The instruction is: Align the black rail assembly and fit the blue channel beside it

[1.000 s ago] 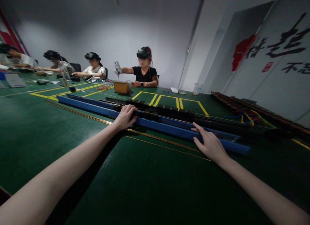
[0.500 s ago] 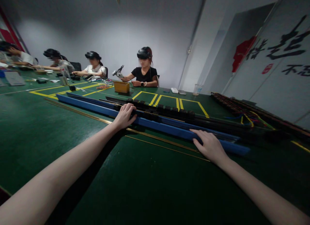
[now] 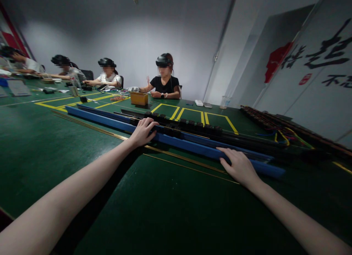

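A long blue channel (image 3: 189, 146) lies slantwise across the green table, with dark strips and thin brass-coloured rods along its inside. My left hand (image 3: 143, 132) is over its middle, thumb on the near wall and fingers bent over the top, close to a black block. Farther right, my right hand (image 3: 238, 163) grips the channel near its right end, thumb on the near side and fingers laid over the edge. Several thin brass rods (image 3: 176, 156) rest on the table just in front, passing under my left wrist. What the fingertips touch inside the channel is hidden.
Behind the channel runs a dark rail with black blocks (image 3: 189, 123). Dark strips with coloured wires (image 3: 283, 136) lie at the right. Across the table are yellow tape outlines (image 3: 189, 110), a small yellow-brown box (image 3: 139, 98), a clear cup (image 3: 224, 102) and several seated people in headsets.
My hands keep the same hold on the blue channel; the view has shifted slightly. Across the table, a person's gloved hand has lowered behind the small box, and the dark object it held no longer shows.
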Demonstrator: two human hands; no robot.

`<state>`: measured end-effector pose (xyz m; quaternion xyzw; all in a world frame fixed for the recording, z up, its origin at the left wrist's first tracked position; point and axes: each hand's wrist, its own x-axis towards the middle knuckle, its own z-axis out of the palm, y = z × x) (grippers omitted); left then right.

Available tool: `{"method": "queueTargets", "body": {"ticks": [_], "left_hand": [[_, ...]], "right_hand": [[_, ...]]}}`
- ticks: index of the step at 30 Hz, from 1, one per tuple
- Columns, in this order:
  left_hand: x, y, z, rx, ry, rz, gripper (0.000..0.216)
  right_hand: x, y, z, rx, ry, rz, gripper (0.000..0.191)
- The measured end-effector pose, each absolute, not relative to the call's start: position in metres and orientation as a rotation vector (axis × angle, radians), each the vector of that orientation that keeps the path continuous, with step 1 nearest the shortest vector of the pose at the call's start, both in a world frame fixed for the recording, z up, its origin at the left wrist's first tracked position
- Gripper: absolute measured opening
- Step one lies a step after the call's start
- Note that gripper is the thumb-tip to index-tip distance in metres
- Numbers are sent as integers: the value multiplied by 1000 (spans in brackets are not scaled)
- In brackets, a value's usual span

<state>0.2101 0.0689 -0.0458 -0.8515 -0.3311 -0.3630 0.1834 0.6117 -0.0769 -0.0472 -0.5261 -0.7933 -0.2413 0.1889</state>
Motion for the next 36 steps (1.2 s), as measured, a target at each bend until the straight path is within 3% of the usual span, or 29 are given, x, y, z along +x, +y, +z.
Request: {"method": "queueTargets", "body": {"ticks": [6, 12, 22, 29, 36], "left_hand": [[210, 69, -46, -2421, -935, -1062, 32], [206, 69, -44, -2448, -871, -949, 51], [211, 69, -42, -2487, -962, -1156, 29], [205, 69, -45, -2512, -896, -993, 55], [213, 68, -46, -2488, -990, -1125, 38]], "right_hand": [[613, -77, -48, -1471, -2233, -692, 38], [614, -75, -50, -1464, -2234, -681, 39], [613, -76, -49, -1502, -2225, -610, 39], [612, -78, -48, -1519, -2218, -593, 40], [612, -77, -47, -1491, -2216, -632, 39]]}}
